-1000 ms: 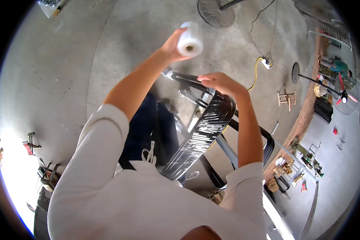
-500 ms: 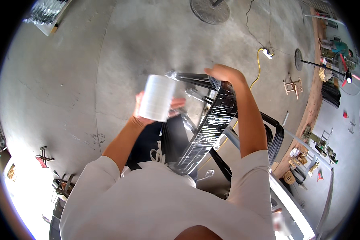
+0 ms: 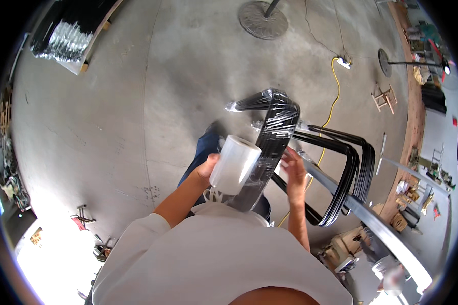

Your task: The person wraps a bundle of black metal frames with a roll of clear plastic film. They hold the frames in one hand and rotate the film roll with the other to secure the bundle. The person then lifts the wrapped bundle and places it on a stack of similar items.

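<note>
My left hand (image 3: 207,170) grips a roll of clear stretch film (image 3: 234,163), held upright close to my chest. A sheet of film runs from the roll onto a bundle of black bent metal frames (image 3: 275,133), which is partly wrapped and shiny. My right hand (image 3: 294,171) rests with fingers spread against the wrapped part of the bundle, just right of the roll. More black bent frames (image 3: 352,170), without film, stand to the right of the bundle.
The floor is bare concrete (image 3: 137,101). A round metal base (image 3: 263,19) stands at the top, a yellow cable (image 3: 332,104) runs to a power strip (image 3: 344,63), and a wrapped black stack (image 3: 68,35) lies top left. Clutter lines the right wall.
The roll came down from an outstretched arm to a spot near my chest. My right hand slid down the bundle from its top end to the lower wrapped part.
</note>
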`<move>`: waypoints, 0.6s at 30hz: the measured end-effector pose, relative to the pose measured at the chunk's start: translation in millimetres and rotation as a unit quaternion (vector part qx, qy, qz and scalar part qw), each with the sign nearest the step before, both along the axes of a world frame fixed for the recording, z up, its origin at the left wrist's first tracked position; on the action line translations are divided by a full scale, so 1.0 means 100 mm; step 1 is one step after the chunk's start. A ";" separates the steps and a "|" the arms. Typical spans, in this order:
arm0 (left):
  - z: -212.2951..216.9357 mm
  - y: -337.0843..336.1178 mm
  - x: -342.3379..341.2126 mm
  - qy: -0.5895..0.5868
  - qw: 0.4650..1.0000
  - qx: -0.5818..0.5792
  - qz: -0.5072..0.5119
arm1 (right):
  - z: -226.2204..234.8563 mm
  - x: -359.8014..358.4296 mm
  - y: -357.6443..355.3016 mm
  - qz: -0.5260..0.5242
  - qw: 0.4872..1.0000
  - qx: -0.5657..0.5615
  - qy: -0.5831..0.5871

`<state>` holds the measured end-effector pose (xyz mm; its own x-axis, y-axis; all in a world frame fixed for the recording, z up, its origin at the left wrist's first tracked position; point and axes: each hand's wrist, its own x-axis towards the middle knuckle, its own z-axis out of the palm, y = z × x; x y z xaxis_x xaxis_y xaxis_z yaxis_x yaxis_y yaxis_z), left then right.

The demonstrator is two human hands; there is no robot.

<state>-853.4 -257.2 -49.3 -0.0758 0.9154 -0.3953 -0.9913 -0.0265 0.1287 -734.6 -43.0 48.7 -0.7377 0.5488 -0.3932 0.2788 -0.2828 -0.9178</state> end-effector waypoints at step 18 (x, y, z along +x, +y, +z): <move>0.77 0.20 -0.01 0.123 0.976 -0.104 0.147 | -0.32 0.16 -0.81 0.022 0.996 -0.077 -0.041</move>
<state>-854.6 -237.3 27.9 -0.4393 0.7421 -0.5063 -0.8831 -0.2534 0.3948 -718.6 -124.1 16.4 -0.7216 0.4459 -0.5295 0.3655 -0.4042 -0.8385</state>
